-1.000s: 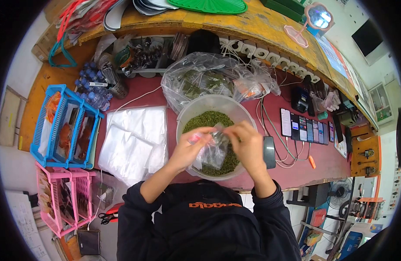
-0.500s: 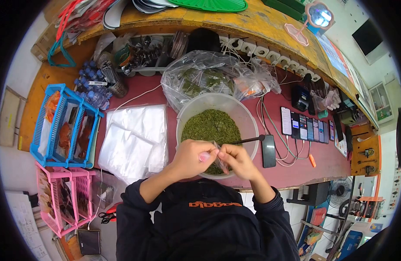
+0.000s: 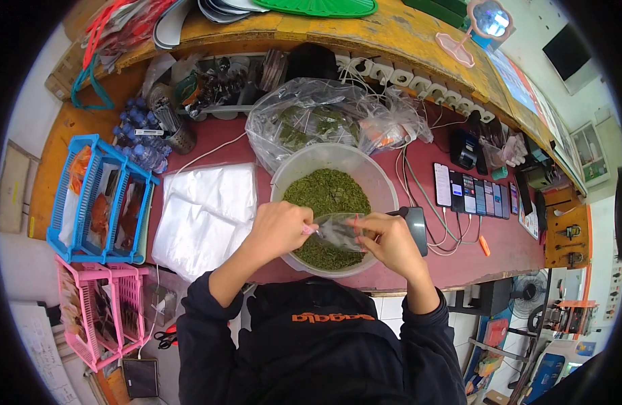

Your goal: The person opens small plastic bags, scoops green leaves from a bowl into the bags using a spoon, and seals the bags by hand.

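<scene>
Over a round translucent tub (image 3: 385,189) of chopped green leaves (image 3: 328,185), a small clear plastic bag (image 3: 338,231) is stretched between my two hands. My left hand (image 3: 280,229) is closed on the bag's left end, where a bit of pink shows. On the right end, my right hand (image 3: 391,241) pinches the bag near a pink-red edge. The bag looks see-through, with nothing I can make out inside it. Part of a dark handle (image 3: 397,212) shows behind my right hand, at the tub's right rim.
White plastic bags (image 3: 206,216) lie left of the tub. Behind it sits a large clear bag (image 3: 291,121) with green leaves. Several phones (image 3: 470,196) with cables are at the right. Blue baskets (image 3: 105,199) and pink baskets (image 3: 105,310) stand at the far left.
My hands were close together at the tub's near side; they have moved apart and slightly up, spreading the small bag between them. The view has shifted slightly.
</scene>
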`<state>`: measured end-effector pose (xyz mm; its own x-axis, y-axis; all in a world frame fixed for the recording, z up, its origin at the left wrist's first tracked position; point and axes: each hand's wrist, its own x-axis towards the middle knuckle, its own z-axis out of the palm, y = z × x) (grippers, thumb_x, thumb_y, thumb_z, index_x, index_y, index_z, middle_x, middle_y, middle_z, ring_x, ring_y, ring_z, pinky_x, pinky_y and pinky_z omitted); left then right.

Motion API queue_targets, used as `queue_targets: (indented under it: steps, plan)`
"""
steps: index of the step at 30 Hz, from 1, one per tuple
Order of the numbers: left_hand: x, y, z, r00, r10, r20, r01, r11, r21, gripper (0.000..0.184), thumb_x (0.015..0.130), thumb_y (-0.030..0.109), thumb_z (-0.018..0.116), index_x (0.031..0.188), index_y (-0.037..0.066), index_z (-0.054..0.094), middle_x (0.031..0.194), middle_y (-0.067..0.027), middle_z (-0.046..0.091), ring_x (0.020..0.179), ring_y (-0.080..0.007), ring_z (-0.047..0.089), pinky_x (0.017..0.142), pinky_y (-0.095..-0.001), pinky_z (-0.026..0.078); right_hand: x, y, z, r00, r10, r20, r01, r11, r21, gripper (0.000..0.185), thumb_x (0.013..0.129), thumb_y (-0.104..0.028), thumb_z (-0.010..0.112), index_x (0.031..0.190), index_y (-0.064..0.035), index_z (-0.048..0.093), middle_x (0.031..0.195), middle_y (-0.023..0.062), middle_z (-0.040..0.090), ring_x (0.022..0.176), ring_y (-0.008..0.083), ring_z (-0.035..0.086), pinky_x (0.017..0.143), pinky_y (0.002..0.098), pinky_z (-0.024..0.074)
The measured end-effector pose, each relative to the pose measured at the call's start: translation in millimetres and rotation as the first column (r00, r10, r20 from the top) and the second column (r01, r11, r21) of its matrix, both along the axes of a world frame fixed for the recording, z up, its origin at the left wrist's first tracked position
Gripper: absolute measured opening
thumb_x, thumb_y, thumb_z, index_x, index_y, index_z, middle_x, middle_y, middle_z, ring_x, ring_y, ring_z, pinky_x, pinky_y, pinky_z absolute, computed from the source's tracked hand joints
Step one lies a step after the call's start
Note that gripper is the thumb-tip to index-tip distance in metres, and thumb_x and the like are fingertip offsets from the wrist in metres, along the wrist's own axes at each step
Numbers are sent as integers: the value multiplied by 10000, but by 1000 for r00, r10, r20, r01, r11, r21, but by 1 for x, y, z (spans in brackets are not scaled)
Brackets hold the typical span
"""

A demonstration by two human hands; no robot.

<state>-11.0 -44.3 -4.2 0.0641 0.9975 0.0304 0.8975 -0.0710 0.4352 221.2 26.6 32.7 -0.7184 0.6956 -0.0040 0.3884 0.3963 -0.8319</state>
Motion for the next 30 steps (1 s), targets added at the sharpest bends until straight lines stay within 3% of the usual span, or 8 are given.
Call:
queue_targets:
  steps: [6,11,12,14,18,24,28,30]
  plan:
    - [32,1,-6,980,-155,126,107,940,324,622,692,412,784,1234,161,611,625,-32,639,558,-244,638,528,-344,494,-20,-10,-3,1000,-12,19,8,979,205,275,724,2,743,989,-7,671,970,113,578,720,246,595,658,359,480]
    - [2,4,-13,977,-4,215,-124,804,581,463,625,253,863,1045,116,724,580,-7,594,494,-154,582,502,-271,476,-25,17,-35,972,-220,85,96,697,710,110,797,-148,680,890,-101,715,1027,98,598,847,261,616,834,403,398]
    - [-5,0,-11,977,-3,212,-124,803,582,463,625,253,863,1045,116,724,580,-7,594,494,-154,582,502,-271,476,-21,22,-51,972,-219,83,97,697,711,110,797,-148,680,890,-101,715,1027,98,598,847,261,616,834,403,398]
    - [-17,-7,-6,935,67,349,-229,865,447,516,647,309,858,1107,127,709,613,-9,612,506,-156,589,505,-281,475,-13,25,-79,874,20,485,-263,859,439,99,796,-135,649,849,-109,729,971,96,625,825,268,641,801,391,433]
    - [-23,-10,-6,874,0,485,-235,875,423,580,616,256,890,1143,101,703,567,-13,564,484,-123,529,512,-248,450,-36,13,-78,881,-62,469,-249,782,571,102,758,-116,630,787,-83,722,824,108,627,767,250,669,638,359,549]
    - [-26,-10,-3,846,-33,532,-243,864,441,606,609,188,896,1167,83,684,580,1,566,506,-93,532,528,-232,454,-42,11,-69,779,167,604,-491,762,422,121,753,-78,588,695,-18,675,837,157,646,740,279,687,617,366,562]
    - [-26,-11,-4,819,-29,573,-246,885,396,647,603,176,902,1197,81,664,589,10,569,516,-81,533,534,-227,457,-45,10,-66,785,92,612,-438,782,444,110,742,-88,598,708,-30,684,856,169,660,719,312,691,626,373,565]
    - [-22,-9,-1,821,-46,570,-239,878,415,662,611,198,904,1213,83,654,589,4,571,513,-90,535,534,-224,454,-46,-1,-53,754,289,589,-560,752,348,100,713,-108,643,737,-20,684,847,162,666,765,335,696,691,398,572]
